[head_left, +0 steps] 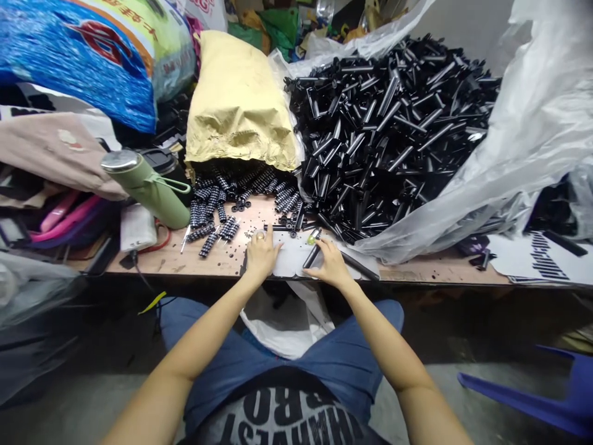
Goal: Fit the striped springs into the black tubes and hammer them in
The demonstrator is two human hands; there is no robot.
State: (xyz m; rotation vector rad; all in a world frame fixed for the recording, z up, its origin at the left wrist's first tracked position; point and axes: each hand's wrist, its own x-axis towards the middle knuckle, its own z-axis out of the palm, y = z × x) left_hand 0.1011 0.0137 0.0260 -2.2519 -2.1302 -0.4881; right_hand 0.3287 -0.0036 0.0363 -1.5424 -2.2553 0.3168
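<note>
Black tube [311, 256], gripped between thumb and fingertips of the right hand [327, 263], slanting over a pale flat sheet [288, 261] at the near edge of a wooden table [217, 264]. Smooth, glossy and straight-sided, with a longer black tube [359, 266] lying just right of that hand. To its left, the left hand [260, 253], palm down, thumb spread, index finger stretched forward near a thin black rod [278, 228] (too hidden below the palm to tell whether gripping anything). Beyond, a tangled heap of shiny black tubes [384, 130], edged by crinkled, cloudy plastic wrap [463, 216]. Left of the heap, a creased yellow paper sack [241, 93], with ridged, black-and-silver patterned rollers [210, 204] spread before its mouth.
</note>
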